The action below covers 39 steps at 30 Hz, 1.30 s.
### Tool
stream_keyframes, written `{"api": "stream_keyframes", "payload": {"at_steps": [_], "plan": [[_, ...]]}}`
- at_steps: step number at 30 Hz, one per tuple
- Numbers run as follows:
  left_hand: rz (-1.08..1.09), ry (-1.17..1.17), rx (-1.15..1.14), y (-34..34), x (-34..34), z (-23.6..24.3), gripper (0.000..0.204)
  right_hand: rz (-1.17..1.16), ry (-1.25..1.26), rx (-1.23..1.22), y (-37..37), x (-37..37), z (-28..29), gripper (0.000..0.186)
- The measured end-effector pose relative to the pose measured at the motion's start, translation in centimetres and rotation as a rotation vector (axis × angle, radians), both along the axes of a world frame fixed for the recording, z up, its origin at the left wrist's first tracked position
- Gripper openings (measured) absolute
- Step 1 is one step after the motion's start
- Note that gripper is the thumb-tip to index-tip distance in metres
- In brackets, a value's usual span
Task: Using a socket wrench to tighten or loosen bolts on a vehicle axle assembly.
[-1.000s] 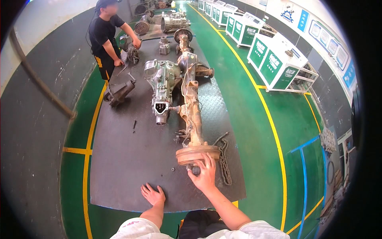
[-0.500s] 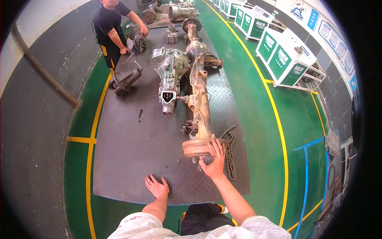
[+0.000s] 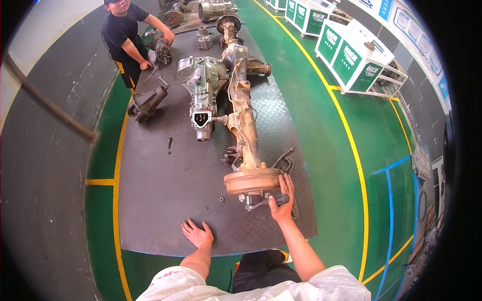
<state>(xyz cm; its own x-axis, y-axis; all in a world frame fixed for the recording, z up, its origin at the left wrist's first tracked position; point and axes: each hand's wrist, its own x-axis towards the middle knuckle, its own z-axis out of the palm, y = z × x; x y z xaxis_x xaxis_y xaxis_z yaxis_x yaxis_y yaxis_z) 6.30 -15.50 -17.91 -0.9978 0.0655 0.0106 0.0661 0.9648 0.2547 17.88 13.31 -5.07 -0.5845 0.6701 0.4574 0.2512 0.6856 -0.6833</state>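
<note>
A rusty axle housing [image 3: 246, 120] lies lengthwise on the table, with a brown brake drum [image 3: 253, 181] at its near end. Below the drum's face a ratchet wrench [image 3: 258, 204] with a dark socket sits at the hub. My right hand [image 3: 282, 201] is at the drum's right side: its fingers reach up along the rim, and the wrench's black handle lies between them and the thumb. My left hand [image 3: 198, 234] rests flat on the table's near part, fingers spread and holding nothing. A small nut [image 3: 222, 199] lies between that hand and the drum.
A gearbox [image 3: 202, 93] stands left of the axle. A dark cast housing [image 3: 146, 104] and a bolt [image 3: 169, 142] lie farther left. A chain [image 3: 295, 205] curls beside the drum. Another person [image 3: 124, 37] handles parts at the far left. White-green carts [image 3: 351, 60] line the right.
The ratchet wrench now shows at the hub, beside my right hand. That hand has shifted right along the drum. The view has moved slightly; my left hand stays flat on the table.
</note>
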Motion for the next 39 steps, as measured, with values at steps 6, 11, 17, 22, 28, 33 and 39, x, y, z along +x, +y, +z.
{"api": "stream_keyframes", "payload": {"at_steps": [6,11,17,22,28,33,39], "plan": [[0.001,0.011,-0.003,-0.4,-0.2,-0.2,0.07,-0.1,-0.026,-0.164,2.0,2.9,-3.7,0.07],[0.001,0.002,0.026,0.4,-0.1,0.0,0.07,-0.164,-0.026,-0.668,3.1,6.2,-9.0,0.066],[-0.014,-0.003,0.042,-0.5,-0.6,0.6,0.07,-0.037,-0.018,-0.238,0.0,1.5,3.3,0.076],[0.005,-0.012,0.039,-0.6,-0.1,-0.1,0.071,0.12,-0.072,0.12,-1.9,-3.2,8.8,0.071],[-0.002,-0.023,0.034,-0.6,-0.2,0.2,0.071,0.278,0.148,-0.097,-8.1,-7.8,9.4,0.041],[-0.024,-0.016,0.029,-0.1,-0.5,0.8,0.07,0.294,0.122,-0.291,-10.1,-9.4,7.6,0.022],[-0.012,-0.02,-0.011,-0.5,-0.5,-0.1,0.07,0.259,0.223,-0.332,-8.7,-8.2,6.2,0.021]]}}
